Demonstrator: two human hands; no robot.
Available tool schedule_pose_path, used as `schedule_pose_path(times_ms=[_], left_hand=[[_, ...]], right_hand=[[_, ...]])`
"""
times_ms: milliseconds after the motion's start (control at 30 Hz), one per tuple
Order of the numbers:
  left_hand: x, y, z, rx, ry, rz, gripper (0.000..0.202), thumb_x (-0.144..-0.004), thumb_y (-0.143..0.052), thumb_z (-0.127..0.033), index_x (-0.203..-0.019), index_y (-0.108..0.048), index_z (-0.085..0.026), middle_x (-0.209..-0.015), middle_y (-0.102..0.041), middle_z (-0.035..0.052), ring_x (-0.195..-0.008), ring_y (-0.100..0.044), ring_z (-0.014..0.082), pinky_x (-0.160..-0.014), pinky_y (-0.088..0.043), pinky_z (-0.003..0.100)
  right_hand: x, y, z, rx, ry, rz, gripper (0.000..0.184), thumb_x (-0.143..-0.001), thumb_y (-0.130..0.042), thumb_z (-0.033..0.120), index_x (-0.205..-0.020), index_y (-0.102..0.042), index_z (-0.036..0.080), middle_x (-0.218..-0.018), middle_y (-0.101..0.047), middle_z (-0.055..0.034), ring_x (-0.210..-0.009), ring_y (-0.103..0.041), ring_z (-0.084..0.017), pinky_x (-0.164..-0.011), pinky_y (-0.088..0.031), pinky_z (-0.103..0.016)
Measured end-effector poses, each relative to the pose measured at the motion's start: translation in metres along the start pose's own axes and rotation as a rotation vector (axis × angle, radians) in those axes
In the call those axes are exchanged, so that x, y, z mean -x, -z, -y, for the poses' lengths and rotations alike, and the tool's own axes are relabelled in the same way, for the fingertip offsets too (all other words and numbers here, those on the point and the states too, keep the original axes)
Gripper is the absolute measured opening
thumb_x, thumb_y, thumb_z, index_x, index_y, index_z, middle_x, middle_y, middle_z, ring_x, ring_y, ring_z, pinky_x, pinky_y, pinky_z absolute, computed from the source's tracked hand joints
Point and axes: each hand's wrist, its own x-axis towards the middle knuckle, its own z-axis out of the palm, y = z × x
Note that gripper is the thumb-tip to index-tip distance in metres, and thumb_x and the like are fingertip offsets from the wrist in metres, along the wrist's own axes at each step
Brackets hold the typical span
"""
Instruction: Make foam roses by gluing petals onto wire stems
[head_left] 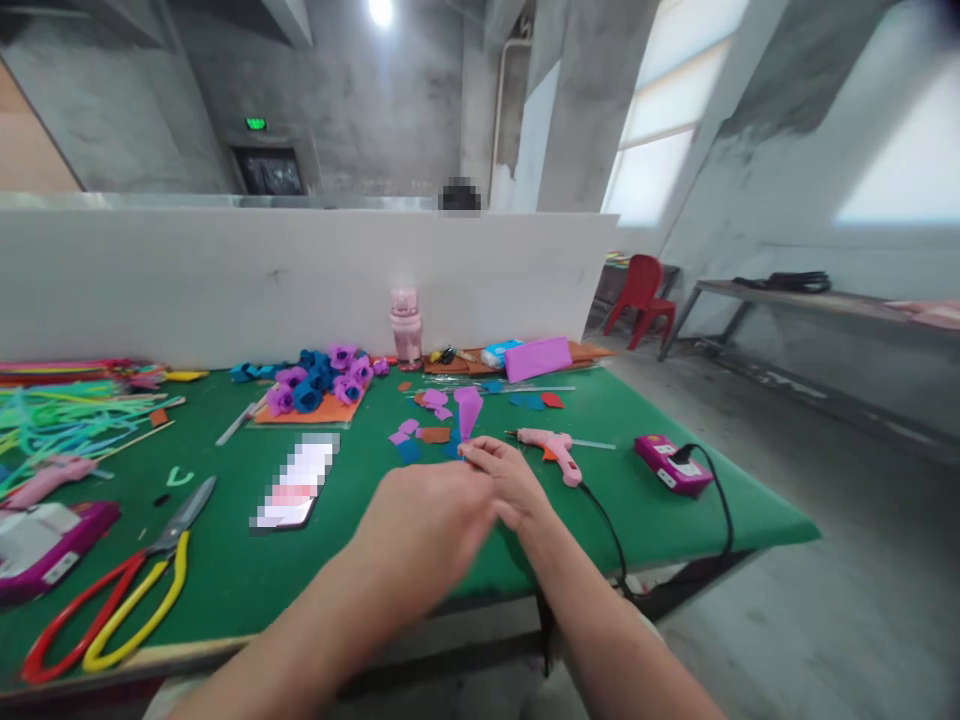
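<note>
My right hand (508, 482) pinches the lower end of a purple foam piece (468, 408) that stands up above the green table (225, 560). My left hand (424, 530) is pressed against the right hand, blurred by motion, with its fingers hidden behind its back. Small purple, blue and orange foam scraps (420, 432) lie just beyond the hands. A pink glue gun (551, 446) lies to the right of my right hand, its black cord running off the table edge.
Red and yellow scissors (127, 590) and a phone (296, 482) lie to the left. Purple and blue foam flowers (319, 378) sit on an orange sheet. A pink bottle (406, 325) stands by the white partition. Pipe cleaners (52, 410), a pink power strip (671, 464).
</note>
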Motion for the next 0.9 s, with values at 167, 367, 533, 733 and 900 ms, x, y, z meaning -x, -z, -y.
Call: schedule_pose_path(times_ms=[167, 367, 533, 733, 900], left_hand=[[-0.032, 0.006, 0.049, -0.268, 0.073, 0.02, 0.02, -0.076, -0.053, -0.037, -0.068, -0.061, -0.02, -0.065, -0.06, 0.0027, -0.051, -0.055, 0.0146, -0.047, -0.037, 0.025], [-0.02, -0.007, 0.084, 0.327, 0.325, 0.139, 0.032, -0.075, -0.056, -0.044, -0.092, -0.057, -0.017, -0.086, -0.064, 0.0055, -0.043, -0.052, 0.0068, -0.036, -0.032, 0.017], [-0.018, -0.01, 0.089, 0.472, 0.368, 0.036, 0.029, -0.067, -0.067, -0.04, -0.077, -0.058, -0.014, -0.068, -0.062, 0.002, -0.043, -0.049, 0.0055, -0.038, -0.034, 0.017], [-0.017, -0.009, 0.094, 0.491, 0.381, -0.053, 0.026, -0.06, -0.073, -0.033, -0.065, -0.056, -0.014, -0.052, -0.048, -0.0048, -0.042, -0.045, 0.0059, -0.036, -0.029, 0.016], [-0.015, -0.01, 0.093, 0.509, 0.375, -0.053, 0.024, -0.058, -0.073, -0.029, -0.063, -0.055, -0.014, -0.051, -0.048, -0.0053, -0.042, -0.044, 0.0054, -0.036, -0.028, 0.016]], right_hand=[[-0.004, -0.003, -0.011, -0.003, 0.053, -0.014, 0.02, -0.056, -0.075, 0.031, -0.062, -0.063, 0.017, -0.063, -0.058, 0.0026, -0.06, -0.049, -0.009, -0.062, -0.038, -0.023], [-0.003, -0.01, -0.021, 0.085, 0.05, 0.055, 0.022, -0.058, -0.074, 0.035, -0.063, -0.063, 0.016, -0.061, -0.059, 0.0018, -0.059, -0.051, -0.011, -0.063, -0.038, -0.025], [0.002, -0.016, -0.021, 0.144, 0.066, 0.085, 0.023, -0.06, -0.073, 0.037, -0.064, -0.064, 0.016, -0.06, -0.059, 0.0015, -0.056, -0.05, -0.01, -0.059, -0.038, -0.025], [0.008, -0.022, -0.021, 0.196, 0.09, 0.14, 0.023, -0.061, -0.072, 0.037, -0.067, -0.066, 0.016, -0.061, -0.06, 0.0009, -0.058, -0.052, -0.011, -0.061, -0.039, -0.025], [0.01, -0.022, -0.017, 0.245, 0.108, 0.155, 0.021, -0.062, -0.071, 0.034, -0.072, -0.066, 0.016, -0.069, -0.063, -0.0007, -0.065, -0.054, -0.013, -0.065, -0.04, -0.025]])
